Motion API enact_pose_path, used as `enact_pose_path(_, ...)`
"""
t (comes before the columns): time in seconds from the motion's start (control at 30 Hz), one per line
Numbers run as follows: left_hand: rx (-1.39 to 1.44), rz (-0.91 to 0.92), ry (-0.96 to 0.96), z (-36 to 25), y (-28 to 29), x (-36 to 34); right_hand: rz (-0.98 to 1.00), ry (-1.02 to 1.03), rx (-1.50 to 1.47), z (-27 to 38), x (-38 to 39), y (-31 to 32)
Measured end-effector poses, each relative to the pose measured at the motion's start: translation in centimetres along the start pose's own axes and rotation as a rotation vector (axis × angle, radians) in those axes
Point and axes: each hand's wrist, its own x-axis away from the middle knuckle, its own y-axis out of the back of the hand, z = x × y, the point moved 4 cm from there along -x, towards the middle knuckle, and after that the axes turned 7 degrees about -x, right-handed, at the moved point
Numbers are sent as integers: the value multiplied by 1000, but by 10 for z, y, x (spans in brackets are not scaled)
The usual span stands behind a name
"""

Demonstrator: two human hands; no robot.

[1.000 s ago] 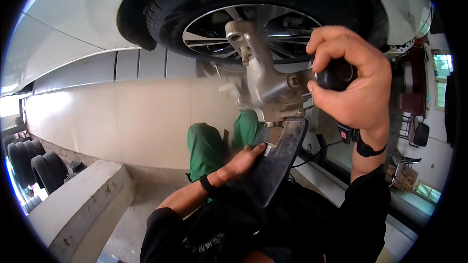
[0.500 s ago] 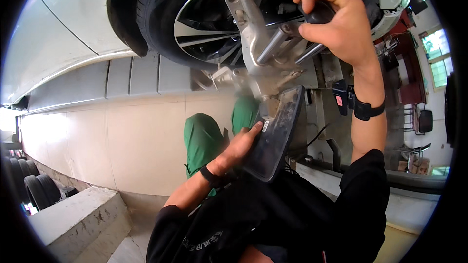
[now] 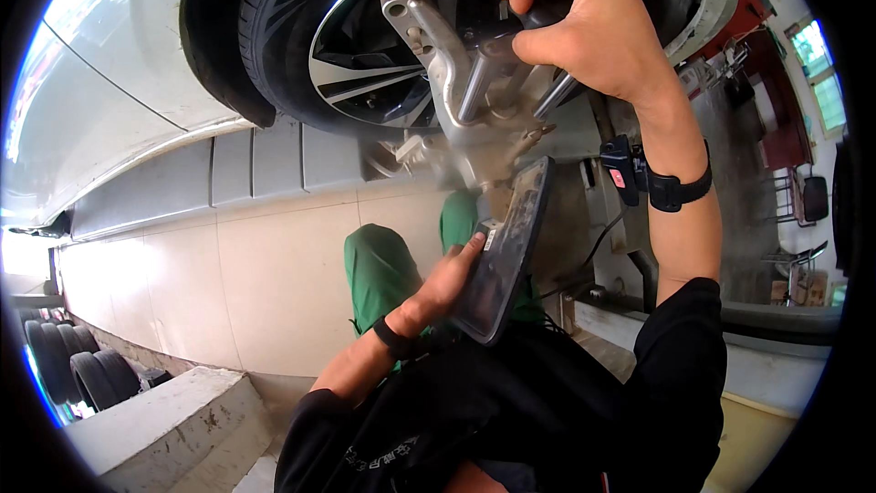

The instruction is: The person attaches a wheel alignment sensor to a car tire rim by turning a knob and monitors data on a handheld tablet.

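Two hands busy, right hand (image 3: 598,32) grip clenched round black knob (image 3: 547,5) above, left hand (image 3: 452,278) grip pinching dark panel (image 3: 506,246) below

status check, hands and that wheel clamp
Right hand gripping black knob on wheel clamp. Left hand steadying dark target plate. Nothing blocking.

black knob (image 3: 547,7) mostly hidden in right hand (image 3: 593,32), wheel (image 3: 383,46) cropped
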Motion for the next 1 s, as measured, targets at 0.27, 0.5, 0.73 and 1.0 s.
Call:
enact_pose_path(0.27,44,25,5,3,3,-9,-37,175,111,-21,9,-7)
enact_pose_path(0.5,62,-1,28,0,8,-7,-85,243,100,-12,10,-29)
enact_pose_path(0.73,92,-12,-9,16,8,-21,-83,230,109,-11,10,-27)
enact_pose_path(1.0,253,115,18,9,8,-11,-23,187,65,-18,20,-33)
